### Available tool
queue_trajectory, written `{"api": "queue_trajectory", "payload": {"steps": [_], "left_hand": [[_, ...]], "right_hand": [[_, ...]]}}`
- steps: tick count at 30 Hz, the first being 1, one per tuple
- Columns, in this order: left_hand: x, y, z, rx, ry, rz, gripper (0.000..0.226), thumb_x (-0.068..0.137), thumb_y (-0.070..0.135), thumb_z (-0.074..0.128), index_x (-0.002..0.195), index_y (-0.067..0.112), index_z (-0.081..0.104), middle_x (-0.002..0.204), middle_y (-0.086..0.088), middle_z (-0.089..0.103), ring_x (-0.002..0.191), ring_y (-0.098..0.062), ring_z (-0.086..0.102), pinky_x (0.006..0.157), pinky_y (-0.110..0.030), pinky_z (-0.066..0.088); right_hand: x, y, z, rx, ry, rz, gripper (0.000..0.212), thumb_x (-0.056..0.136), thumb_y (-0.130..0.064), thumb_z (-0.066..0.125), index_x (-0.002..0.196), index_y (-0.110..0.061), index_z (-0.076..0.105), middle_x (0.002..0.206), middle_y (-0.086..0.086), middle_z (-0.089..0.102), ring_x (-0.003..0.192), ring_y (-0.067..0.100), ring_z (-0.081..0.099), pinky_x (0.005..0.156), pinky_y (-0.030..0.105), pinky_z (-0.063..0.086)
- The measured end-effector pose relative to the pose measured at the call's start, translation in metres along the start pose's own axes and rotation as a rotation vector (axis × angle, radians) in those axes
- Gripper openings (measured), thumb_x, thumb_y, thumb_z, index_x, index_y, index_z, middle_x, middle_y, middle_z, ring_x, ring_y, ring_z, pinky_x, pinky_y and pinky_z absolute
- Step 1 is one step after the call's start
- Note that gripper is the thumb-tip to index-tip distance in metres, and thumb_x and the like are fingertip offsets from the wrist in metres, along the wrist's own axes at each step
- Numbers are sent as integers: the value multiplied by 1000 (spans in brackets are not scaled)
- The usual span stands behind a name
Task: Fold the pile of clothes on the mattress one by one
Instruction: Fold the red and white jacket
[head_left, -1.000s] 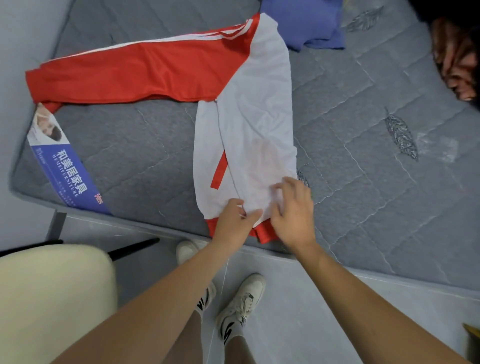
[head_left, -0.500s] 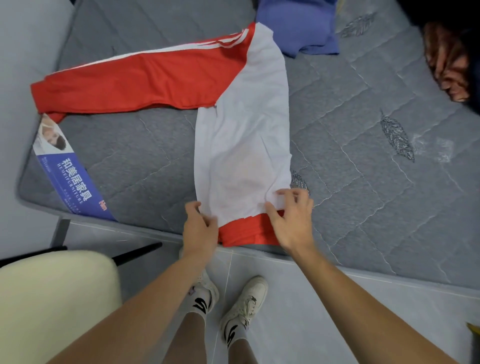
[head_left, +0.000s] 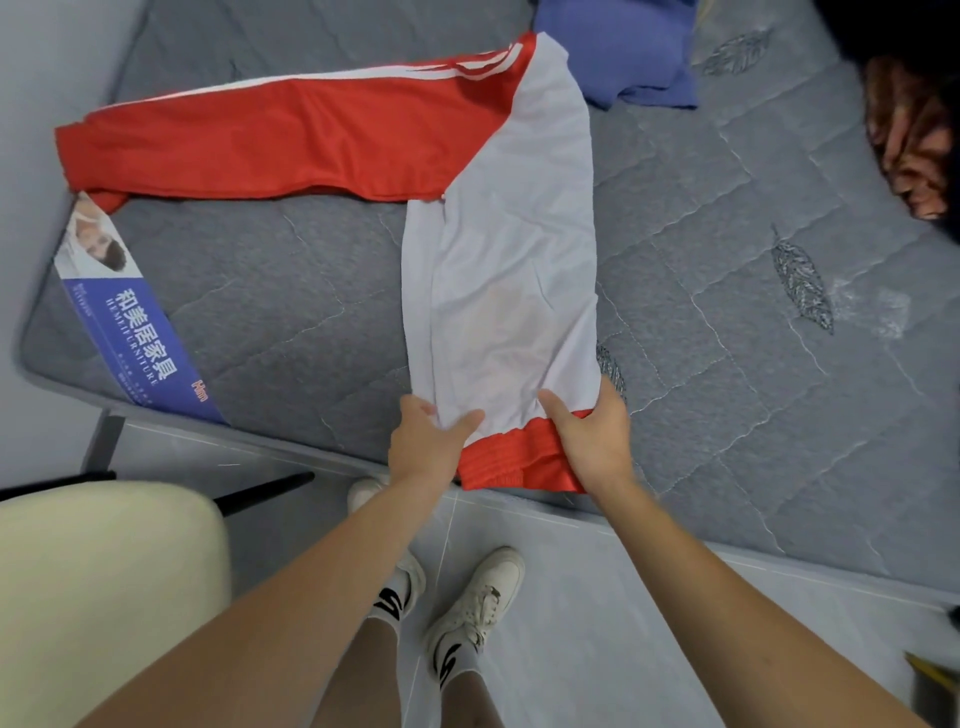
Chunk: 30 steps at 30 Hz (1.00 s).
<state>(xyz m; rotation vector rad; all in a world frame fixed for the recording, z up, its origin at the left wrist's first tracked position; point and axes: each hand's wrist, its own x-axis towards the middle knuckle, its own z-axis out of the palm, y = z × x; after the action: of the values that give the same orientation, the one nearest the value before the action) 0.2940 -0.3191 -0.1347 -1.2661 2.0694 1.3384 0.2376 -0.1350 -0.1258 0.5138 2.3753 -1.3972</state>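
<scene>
Red-and-white jacket lies flat on the grey quilted mattress, white body folded into a narrow strip running from the far side toward the near edge, red hem band at the near edge. One red sleeve with white stripes sticks out to the left, unfolded, its cuff at the mattress's left edge. Left hand grips the hem's left corner: thumb lies on top of the white fabric, remaining fingers are curled at the edge, partly hidden. Right hand grips the right corner: thumb on top across the white/red seam, fingers wrapped around the side of the fabric, tips out of sight. Both hands are at the mattress's near edge, apart by the width of the folded strip. Blue garment sits at the far edge, just beside the jacket's shoulder. Dark and orange-brown clothes sit at the far right. Blue printed label on the mattress's near-left corner. Cream chair bottom left. White sneakers on the tiled floor.
</scene>
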Motion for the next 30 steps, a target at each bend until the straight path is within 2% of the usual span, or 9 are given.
{"api": "queue_trajectory", "payload": {"steps": [3, 9, 14, 16, 19, 21, 24, 27, 30], "left_hand": [[1, -4, 2, -39, 27, -76, 53, 85, 50, 79, 110, 12, 53, 100, 3, 58, 93, -20, 54, 79, -31, 40], [-1, -16, 12, -19, -36, 114, 14, 92, 31, 76, 89, 21, 67, 85, 8, 65, 77, -9, 60, 68, -29, 44], [-17, -22, 10, -167, 90, 219, 43, 107, 30, 54, 75, 2, 48, 67, 0, 45, 62, -9, 38, 59, -25, 35], [-26, -27, 6, -183, 127, 260, 43, 109, 29, 49, 75, 6, 40, 66, 3, 36, 59, -7, 30, 56, -23, 31], [-21, -42, 3, -57, 82, 179, 33, 108, 27, 50, 81, 13, 41, 69, 3, 40, 63, -12, 39, 61, -32, 38], [-17, -46, -1, 69, 44, 104, 20, 106, 27, 54, 96, 13, 45, 78, 0, 52, 72, -20, 54, 67, -38, 48], [-18, -34, -14, 220, 104, 164, 23, 102, 33, 58, 115, 22, 43, 106, -2, 58, 94, -23, 59, 75, -45, 54], [-10, -16, -33, 273, 153, 279, 40, 100, 35, 58, 135, 20, 45, 130, -4, 49, 120, -24, 46, 90, -49, 51], [17, -4, -57, 287, 143, 332, 57, 102, 34, 55, 153, 19, 36, 147, -6, 43, 134, -24, 38, 106, -49, 45]], "right_hand": [[-2, 7, -2, -21, -53, 89, 38, 92, -37, 75, 126, -25, 65, 113, -14, 72, 104, 7, 67, 98, 35, 52], [-4, 25, -9, 187, -84, 138, 31, 102, -28, 64, 133, -22, 65, 123, -12, 72, 113, 2, 66, 103, 29, 51], [-16, 33, -19, 278, -59, 199, 21, 103, -29, 65, 119, -18, 72, 111, -5, 77, 104, 10, 72, 91, 29, 56], [-21, 35, -19, 216, -15, 170, 17, 99, -30, 70, 105, -14, 74, 97, 1, 78, 90, 13, 72, 81, 30, 57], [-28, 43, -15, -196, 63, 203, 34, 88, -36, 80, 87, -9, 60, 79, 6, 65, 79, 25, 62, 68, 34, 39], [-32, 39, -10, -456, 107, 181, 41, 83, -33, 82, 101, -13, 52, 98, 5, 59, 96, 31, 57, 75, 38, 40], [-32, 18, -3, -724, 136, -187, 60, 75, -16, 74, 129, -15, 49, 130, 10, 48, 115, 33, 48, 86, 46, 48], [-22, -5, 10, -800, -86, -400, 76, 78, -14, 63, 151, -16, 41, 158, 13, 37, 140, 34, 38, 111, 48, 41], [-6, -13, 33, -929, -262, -378, 77, 84, -24, 54, 158, -15, 35, 168, 18, 24, 154, 37, 25, 125, 49, 27]]}}
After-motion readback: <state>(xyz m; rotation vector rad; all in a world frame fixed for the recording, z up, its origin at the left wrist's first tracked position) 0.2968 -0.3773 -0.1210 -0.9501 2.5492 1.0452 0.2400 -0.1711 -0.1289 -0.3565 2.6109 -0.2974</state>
